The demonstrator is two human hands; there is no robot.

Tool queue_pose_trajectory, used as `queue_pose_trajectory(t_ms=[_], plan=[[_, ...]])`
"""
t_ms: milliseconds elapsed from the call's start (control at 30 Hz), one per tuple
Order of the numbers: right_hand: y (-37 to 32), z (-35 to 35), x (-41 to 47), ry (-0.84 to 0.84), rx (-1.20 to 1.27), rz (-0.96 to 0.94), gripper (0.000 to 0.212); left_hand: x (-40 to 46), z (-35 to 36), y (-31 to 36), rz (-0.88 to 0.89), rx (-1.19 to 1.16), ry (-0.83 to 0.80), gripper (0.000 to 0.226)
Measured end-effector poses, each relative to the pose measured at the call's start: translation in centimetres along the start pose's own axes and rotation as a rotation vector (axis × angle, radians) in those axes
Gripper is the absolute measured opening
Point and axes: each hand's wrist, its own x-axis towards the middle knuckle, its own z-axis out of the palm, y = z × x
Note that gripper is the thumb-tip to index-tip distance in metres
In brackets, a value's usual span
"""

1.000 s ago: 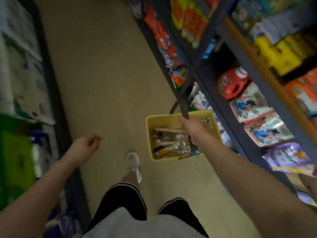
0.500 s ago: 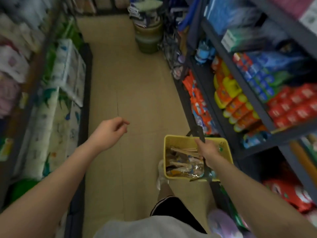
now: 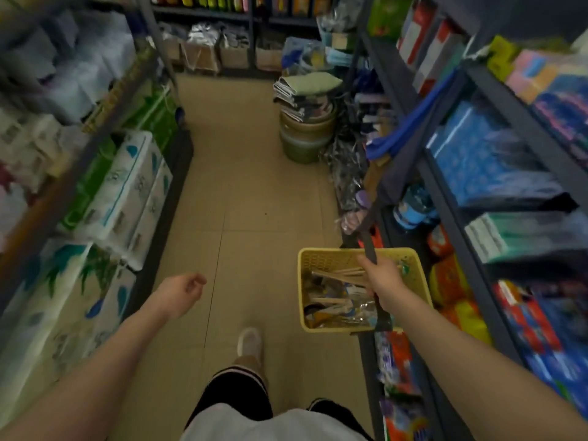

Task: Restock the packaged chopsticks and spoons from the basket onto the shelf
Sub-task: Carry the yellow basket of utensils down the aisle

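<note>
A yellow plastic basket [image 3: 321, 259] hangs at my right side over the aisle floor. My right hand [image 3: 380, 278] is closed around its dark handle [image 3: 369, 246]. Inside lie several clear packets of wooden chopsticks and spoons [image 3: 337, 297], piled loosely. My left hand [image 3: 183, 289] swings free at the left with fingers loosely curled and nothing in it. Dark metal shelves [image 3: 451, 198] full of packaged goods run along the right, close to the basket.
Shelves with stacked tissue-paper packs [image 3: 127, 192] line the left side. A stack of tubs topped with folded cloths [image 3: 305, 128] stands on the floor ahead at the right. More shelving [image 3: 222, 14] closes the aisle's far end. Tan floor tiles [image 3: 241, 192] lie between.
The view has lifted and moved forward down the aisle, so the far end and the tubs now show. The basket stays in my right hand; my left hand has swung forward.
</note>
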Motion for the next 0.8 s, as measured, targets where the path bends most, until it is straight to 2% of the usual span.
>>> queue_pose_trajectory(t_ms=[133,267,367,467,667,800], plan=[[-6.1,2.2,9.4,0.003,-0.019,0.009,0.020,10.4,-3.0,1.6,-0.011,0.048,-0.013,0.027],[-11.5,4.4,18.5,0.057,-0.071,0.063,0.022,21.1,-8.1,5.3,0.107,0.088,0.027,0.020],[-15.1,5.1,24.7,0.102,-0.058,0.129,0.031,28.6,-12.9,9.9,0.221,0.078,0.060,0.015],[-18.8,5.3,30.2,0.084,-0.066,0.218,0.035,35.4,-17.0,14.7,0.291,0.070,0.078,0.015],[-27.5,6.5,41.9,0.101,-0.053,0.218,0.026,49.7,-21.4,21.3,0.331,0.060,0.038,0.005],[-34.2,7.0,50.1,0.069,0.007,0.250,0.031,59.1,-23.0,24.2,0.292,0.032,0.027,0.005]])
